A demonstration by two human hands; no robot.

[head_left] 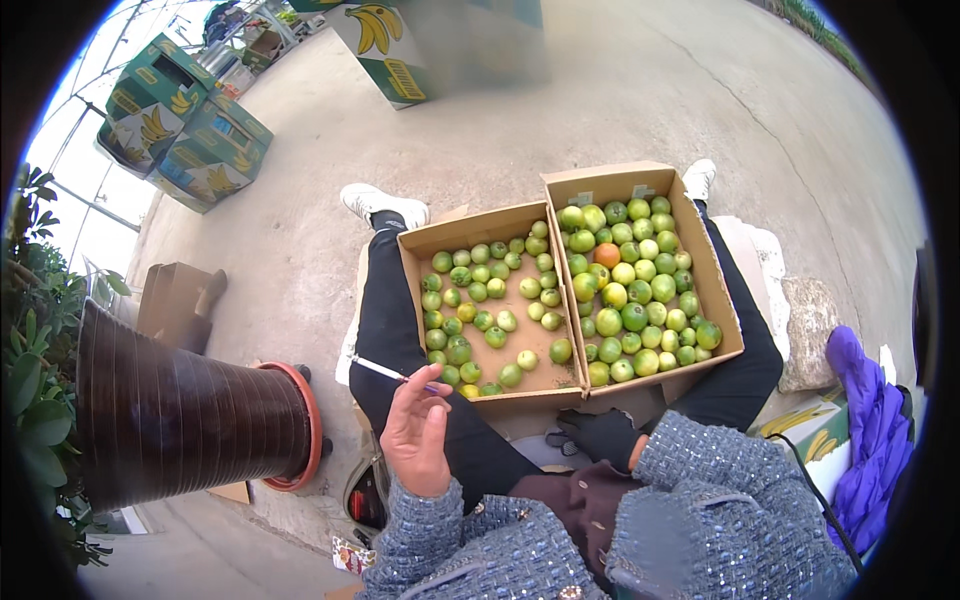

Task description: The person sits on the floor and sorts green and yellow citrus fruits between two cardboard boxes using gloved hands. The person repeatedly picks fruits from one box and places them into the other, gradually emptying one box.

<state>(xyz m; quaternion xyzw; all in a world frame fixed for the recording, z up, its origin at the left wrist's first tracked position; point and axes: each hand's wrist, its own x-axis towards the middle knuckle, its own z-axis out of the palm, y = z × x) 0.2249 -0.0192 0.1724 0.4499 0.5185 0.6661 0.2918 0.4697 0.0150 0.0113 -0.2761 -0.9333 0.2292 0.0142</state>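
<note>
My bare left hand is raised over my left thigh, palm partly turned up. Between its fingers is a thin white cigarette, its far end pointing left. In front of my lap my right hand wears a black glove, close to the near side of the boxes. A small grey thing shows beside its fingers; whether they grip it is unclear. Between my legs, the left cardboard box holds green tomatoes spread loosely. The right cardboard box is fuller, with green tomatoes and one orange-red tomato.
A large brown plant pot lies at the left beside leafy plants. Green-and-white banana cartons stand at the far left, and another banana carton at the back. To my right are purple cloth and a rough block.
</note>
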